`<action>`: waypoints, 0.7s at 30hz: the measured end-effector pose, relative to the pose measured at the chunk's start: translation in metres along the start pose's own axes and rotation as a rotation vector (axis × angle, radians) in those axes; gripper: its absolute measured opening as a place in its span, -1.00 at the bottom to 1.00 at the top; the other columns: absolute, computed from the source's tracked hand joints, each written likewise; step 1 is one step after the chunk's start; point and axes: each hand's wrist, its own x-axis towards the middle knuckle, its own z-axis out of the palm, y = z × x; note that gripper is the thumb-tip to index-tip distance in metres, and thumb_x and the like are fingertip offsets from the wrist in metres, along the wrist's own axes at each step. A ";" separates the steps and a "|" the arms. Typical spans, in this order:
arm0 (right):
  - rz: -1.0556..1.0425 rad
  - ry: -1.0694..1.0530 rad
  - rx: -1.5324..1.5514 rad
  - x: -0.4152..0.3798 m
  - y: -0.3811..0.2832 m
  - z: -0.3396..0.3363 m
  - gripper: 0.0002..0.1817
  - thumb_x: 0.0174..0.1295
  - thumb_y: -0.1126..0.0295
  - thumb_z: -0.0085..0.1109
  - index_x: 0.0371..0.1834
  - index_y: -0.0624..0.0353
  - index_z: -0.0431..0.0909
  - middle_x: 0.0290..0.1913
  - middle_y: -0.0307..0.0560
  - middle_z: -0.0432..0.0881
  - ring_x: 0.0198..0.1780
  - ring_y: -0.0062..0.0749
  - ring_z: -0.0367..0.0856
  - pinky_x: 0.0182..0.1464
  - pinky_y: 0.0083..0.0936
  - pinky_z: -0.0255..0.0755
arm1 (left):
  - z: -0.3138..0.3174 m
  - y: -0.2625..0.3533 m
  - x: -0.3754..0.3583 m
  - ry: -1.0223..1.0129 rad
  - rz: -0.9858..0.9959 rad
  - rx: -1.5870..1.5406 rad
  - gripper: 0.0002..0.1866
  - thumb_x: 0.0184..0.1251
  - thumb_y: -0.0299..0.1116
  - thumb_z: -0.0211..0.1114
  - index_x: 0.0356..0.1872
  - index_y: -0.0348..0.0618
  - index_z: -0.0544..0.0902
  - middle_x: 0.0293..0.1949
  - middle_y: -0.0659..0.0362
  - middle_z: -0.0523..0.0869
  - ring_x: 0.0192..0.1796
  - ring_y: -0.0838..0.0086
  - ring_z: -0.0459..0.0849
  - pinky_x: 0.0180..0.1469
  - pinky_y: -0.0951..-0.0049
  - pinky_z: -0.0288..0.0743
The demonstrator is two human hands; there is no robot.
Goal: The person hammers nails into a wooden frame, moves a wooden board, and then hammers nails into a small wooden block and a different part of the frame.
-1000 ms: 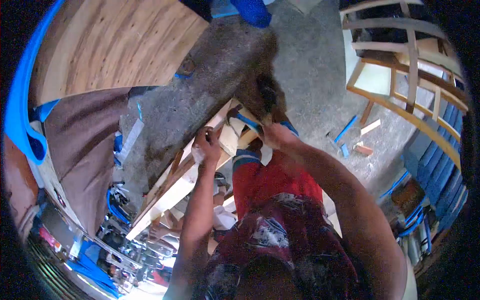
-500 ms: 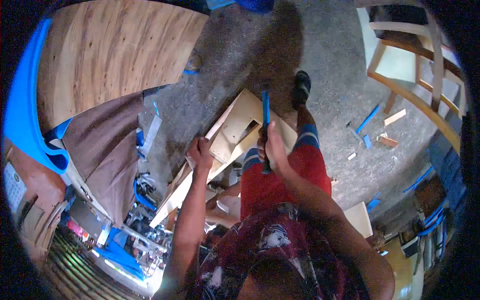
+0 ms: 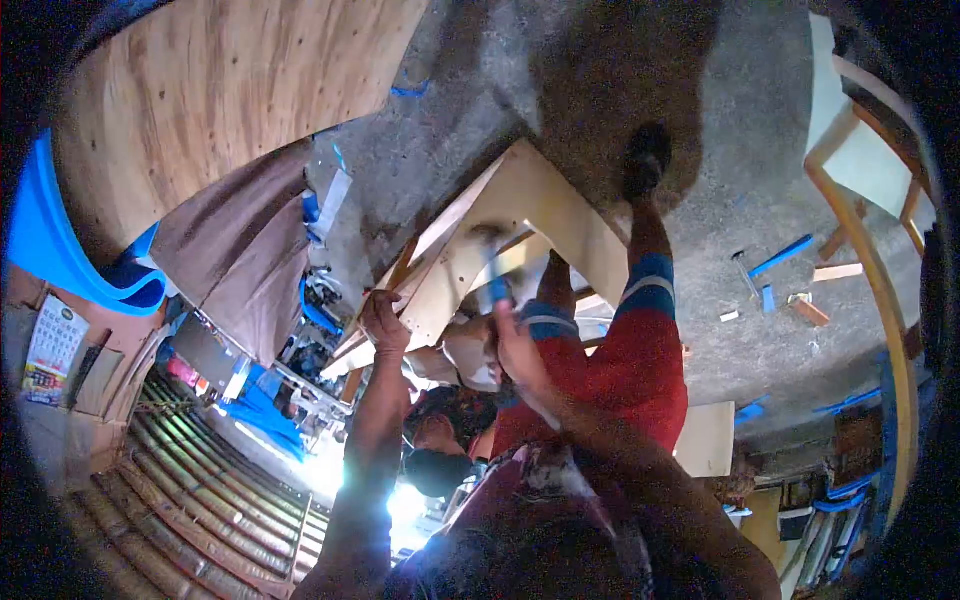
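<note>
Head view: at frame centre my right hand [image 3: 512,345] is clamped around a blue-handled hammer [image 3: 492,270], its head blurred against the pale wooden frame [image 3: 520,205] that slants from lower left toward upper centre. My left hand [image 3: 383,320], left of centre, is closed on the frame's lower rail, steadying it. I judge this as mid-hammering on a joint. The next blow calls for the rail braced firm and the head kept square to the joint.
</note>
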 end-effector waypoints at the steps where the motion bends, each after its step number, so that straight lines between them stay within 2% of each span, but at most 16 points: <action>1: 0.095 0.035 -0.122 -0.008 -0.003 -0.002 -0.37 0.31 -0.27 -0.33 -0.59 0.07 0.35 -0.74 -0.27 0.32 -0.81 -0.51 0.24 -0.77 -0.51 0.15 | 0.002 -0.006 -0.002 -0.003 0.002 -0.011 -0.69 0.27 -0.25 -0.06 -0.56 -0.19 0.52 -0.52 0.03 0.58 -0.44 0.16 0.58 -0.35 0.26 0.42; 2: 0.183 0.073 -0.246 -0.014 -0.009 -0.006 -0.36 0.31 -0.27 -0.33 -0.59 0.08 0.34 -0.75 -0.26 0.32 -0.82 -0.50 0.24 -0.77 -0.51 0.17 | 0.004 -0.010 -0.005 -0.014 0.005 -0.006 -0.69 0.27 -0.25 -0.06 -0.56 -0.19 0.52 -0.52 0.03 0.58 -0.44 0.16 0.58 -0.35 0.26 0.42; 3: 0.185 0.071 -0.248 -0.020 -0.021 -0.011 -0.36 0.31 -0.27 -0.33 -0.59 0.08 0.34 -0.75 -0.26 0.32 -0.82 -0.50 0.24 -0.77 -0.51 0.17 | 0.009 -0.013 -0.007 -0.017 -0.183 -0.201 -0.66 0.28 -0.21 -0.06 -0.57 -0.19 0.52 -0.53 0.03 0.58 -0.44 0.17 0.58 -0.35 0.27 0.41; 5: -0.172 0.189 0.124 -0.030 -0.039 -0.019 -0.36 0.29 -0.29 -0.32 -0.57 0.09 0.32 -0.75 -0.25 0.33 -0.80 -0.49 0.28 -0.75 -0.50 0.20 | 0.018 -0.017 -0.015 0.054 -0.463 -0.525 -0.64 0.30 -0.21 -0.07 -0.60 -0.21 0.49 -0.54 0.04 0.55 -0.45 0.22 0.58 -0.38 0.30 0.39; 6: -0.348 0.082 0.334 -0.020 -0.036 -0.026 -0.35 0.29 -0.29 -0.34 -0.60 0.07 0.31 -0.74 -0.24 0.35 -0.78 -0.49 0.32 -0.75 -0.50 0.21 | 0.015 -0.019 -0.019 0.048 -0.472 -0.517 -0.64 0.30 -0.21 -0.07 -0.60 -0.21 0.49 -0.54 0.04 0.55 -0.45 0.22 0.58 -0.38 0.30 0.39; 8: -0.505 0.264 0.515 0.010 -0.003 -0.021 -0.39 0.31 -0.24 -0.29 -0.64 0.03 0.32 -0.75 -0.26 0.34 -0.80 -0.51 0.31 -0.76 -0.51 0.20 | 0.012 -0.018 -0.009 0.023 -0.004 -0.136 -0.76 0.22 -0.30 0.03 -0.58 -0.20 0.46 -0.54 0.06 0.54 -0.46 0.23 0.57 -0.45 0.28 0.37; 10: -0.479 0.345 -0.255 0.054 0.073 -0.018 -0.43 0.31 -0.20 -0.20 -0.66 0.00 0.34 -0.74 -0.29 0.33 -0.79 -0.54 0.29 -0.76 -0.52 0.19 | 0.010 -0.017 -0.008 0.020 0.092 -0.009 -0.88 0.16 -0.39 0.08 -0.51 -0.17 0.44 -0.53 0.09 0.54 -0.47 0.22 0.56 -0.48 0.28 0.37; 11: -0.002 0.112 -0.299 0.054 0.068 -0.017 -0.47 0.32 -0.15 -0.16 -0.65 0.00 0.35 -0.74 -0.30 0.34 -0.78 -0.55 0.28 -0.75 -0.52 0.18 | 0.016 -0.030 -0.013 0.033 0.096 -0.112 -0.94 0.11 -0.44 0.10 -0.49 -0.16 0.43 -0.52 0.09 0.54 -0.47 0.22 0.55 -0.50 0.27 0.37; 12: 0.007 0.115 -0.290 0.036 0.059 -0.015 -0.47 0.32 -0.15 -0.16 -0.65 0.00 0.35 -0.74 -0.30 0.34 -0.78 -0.55 0.28 -0.75 -0.52 0.18 | 0.013 -0.027 -0.012 0.037 0.098 -0.219 -0.94 0.06 -0.48 0.13 -0.47 -0.15 0.42 -0.51 0.10 0.54 -0.48 0.21 0.55 -0.51 0.27 0.37; 14: 0.066 0.202 -0.076 0.022 0.028 -0.022 -0.44 0.31 -0.19 -0.20 -0.64 0.00 0.35 -0.74 -0.30 0.33 -0.81 -0.54 0.26 -0.77 -0.52 0.17 | 0.001 -0.011 0.001 -0.014 0.286 0.099 -0.93 0.02 -0.50 0.13 -0.44 -0.15 0.42 -0.50 0.07 0.53 -0.47 0.20 0.54 -0.50 0.26 0.37; 15: -0.126 0.313 0.033 0.026 0.021 -0.030 -0.41 0.28 -0.27 -0.24 -0.61 0.01 0.34 -0.76 -0.29 0.31 -0.81 -0.52 0.25 -0.78 -0.53 0.16 | -0.001 -0.009 -0.003 -0.056 0.218 0.144 -0.88 -0.06 -0.53 0.13 -0.44 -0.14 0.42 -0.48 0.06 0.53 -0.45 0.19 0.55 -0.47 0.24 0.38; 16: -0.230 0.147 0.362 -0.015 -0.022 -0.022 -0.37 0.23 -0.34 -0.25 -0.57 0.03 0.33 -0.75 -0.28 0.30 -0.77 -0.52 0.29 -0.77 -0.52 0.17 | -0.005 -0.009 -0.003 -0.104 0.246 0.162 -0.84 -0.13 -0.55 0.11 -0.44 -0.14 0.43 -0.47 0.07 0.52 -0.44 0.18 0.55 -0.44 0.23 0.40; 18: -0.644 -0.178 0.622 0.001 -0.008 -0.030 -0.34 0.19 -0.38 -0.24 -0.57 0.05 0.30 -0.75 -0.26 0.29 -0.75 -0.51 0.33 -0.76 -0.52 0.19 | 0.000 -0.010 0.001 -0.018 0.285 0.074 -0.82 -0.18 -0.55 0.12 -0.44 -0.15 0.42 -0.48 0.08 0.51 -0.45 0.16 0.54 -0.42 0.22 0.40; 19: -0.750 -0.184 0.629 0.008 0.000 -0.023 -0.31 0.15 -0.41 -0.22 -0.54 0.07 0.34 -0.75 -0.22 0.30 -0.76 -0.49 0.32 -0.76 -0.50 0.19 | 0.001 -0.010 0.002 -0.014 0.286 0.075 -0.82 -0.18 -0.55 0.12 -0.44 -0.15 0.42 -0.48 0.08 0.51 -0.45 0.16 0.54 -0.42 0.22 0.40; 20: -0.882 0.505 -0.028 0.075 0.103 -0.035 -0.33 0.17 -0.39 -0.21 -0.54 0.07 0.38 -0.75 -0.20 0.33 -0.78 -0.48 0.31 -0.77 -0.50 0.17 | -0.004 -0.009 -0.001 -0.031 0.264 0.076 -0.82 -0.18 -0.55 0.12 -0.44 -0.15 0.42 -0.48 0.08 0.51 -0.45 0.15 0.53 -0.42 0.21 0.40; 21: -0.623 0.388 -0.204 0.061 0.085 -0.019 -0.35 0.21 -0.35 -0.21 -0.55 0.07 0.40 -0.74 -0.18 0.35 -0.78 -0.48 0.32 -0.77 -0.50 0.18 | -0.005 -0.007 0.000 -0.037 0.247 0.074 -0.82 -0.18 -0.55 0.12 -0.44 -0.15 0.42 -0.49 0.08 0.50 -0.46 0.14 0.53 -0.42 0.20 0.40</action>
